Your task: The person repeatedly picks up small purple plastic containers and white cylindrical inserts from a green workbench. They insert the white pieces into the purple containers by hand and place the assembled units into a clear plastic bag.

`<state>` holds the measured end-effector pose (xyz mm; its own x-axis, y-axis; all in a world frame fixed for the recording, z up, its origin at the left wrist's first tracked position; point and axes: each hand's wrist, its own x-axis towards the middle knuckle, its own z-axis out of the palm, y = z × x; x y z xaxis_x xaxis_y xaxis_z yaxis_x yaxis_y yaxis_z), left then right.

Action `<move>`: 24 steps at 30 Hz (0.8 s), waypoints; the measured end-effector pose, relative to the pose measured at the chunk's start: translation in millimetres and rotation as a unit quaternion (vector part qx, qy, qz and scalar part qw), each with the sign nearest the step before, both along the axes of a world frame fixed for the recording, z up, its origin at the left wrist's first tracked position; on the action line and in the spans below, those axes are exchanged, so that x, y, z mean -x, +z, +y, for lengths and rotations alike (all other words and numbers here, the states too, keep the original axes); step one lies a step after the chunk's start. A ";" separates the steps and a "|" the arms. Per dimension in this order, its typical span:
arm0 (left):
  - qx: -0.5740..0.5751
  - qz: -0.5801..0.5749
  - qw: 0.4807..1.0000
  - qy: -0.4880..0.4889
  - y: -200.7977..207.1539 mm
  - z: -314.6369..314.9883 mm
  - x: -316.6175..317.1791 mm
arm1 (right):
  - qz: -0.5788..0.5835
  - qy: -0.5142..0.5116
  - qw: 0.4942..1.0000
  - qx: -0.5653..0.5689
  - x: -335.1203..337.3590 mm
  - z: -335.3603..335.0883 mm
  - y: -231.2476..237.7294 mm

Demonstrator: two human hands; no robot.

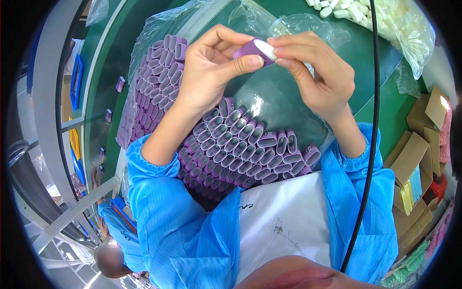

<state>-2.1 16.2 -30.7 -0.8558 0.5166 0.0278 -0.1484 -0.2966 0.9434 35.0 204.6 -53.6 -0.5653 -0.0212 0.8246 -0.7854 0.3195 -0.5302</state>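
Left hand (211, 62) has its grip clamped round a purple sleeve (244, 50), right hand (320, 70) pinching the white piece (264, 48) at its mouth, up over the green tabletop (392, 106)! Hollow purple shells (231, 156) crowd nearer; white blocks (353, 10) heap far right.

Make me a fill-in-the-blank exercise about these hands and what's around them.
1. The left hand holds a ____ hollow oval casing.
2. The right hand pinches a ____ smooth rounded piece at the casing's end.
3. The open brown boxes at right are made of ____.
4. The person's striped jacket is ____.

Missing words: purple; white; cardboard; blue.
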 end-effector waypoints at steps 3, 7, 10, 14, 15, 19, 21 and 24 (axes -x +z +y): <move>-0.044 -0.051 0.998 -0.017 -4.9 -1.9 0.6 | -0.003 -0.005 1.000 0.003 -4.4 -3.7 -4.0; 0.008 0.000 1.000 -0.006 2.3 -3.2 0.8 | 0.019 -0.011 1.000 -0.013 -3.9 -5.0 -4.3; 0.095 0.097 0.990 0.027 11.6 -7.8 9.8 | 0.023 -0.025 0.999 -0.033 -1.7 -1.7 1.9; 0.197 0.277 0.911 0.234 22.8 -68.3 99.7 | -0.120 -0.109 0.984 -0.070 12.6 39.6 24.5; 0.209 0.270 0.887 0.310 22.5 -92.6 121.1 | -0.184 -0.114 0.975 -0.057 22.7 39.5 36.8; 0.433 0.040 0.811 0.392 -26.1 -261.1 174.5 | -0.269 -0.113 0.937 -0.192 95.2 35.3 16.0; 0.515 -0.030 0.801 0.303 -60.6 -288.0 176.0 | -0.237 -0.126 0.935 -0.230 122.0 29.7 -6.8; 0.614 0.033 0.717 0.330 -69.5 -299.7 190.6 | -0.225 -0.162 0.925 -0.258 136.5 19.4 -21.6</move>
<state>-192.7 -283.4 -100.2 -0.9428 -0.3296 -0.0490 -0.3005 0.7775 0.5524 -101.5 224.0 -75.2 -0.8950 -0.1167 0.4306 -0.3410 0.8013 -0.4916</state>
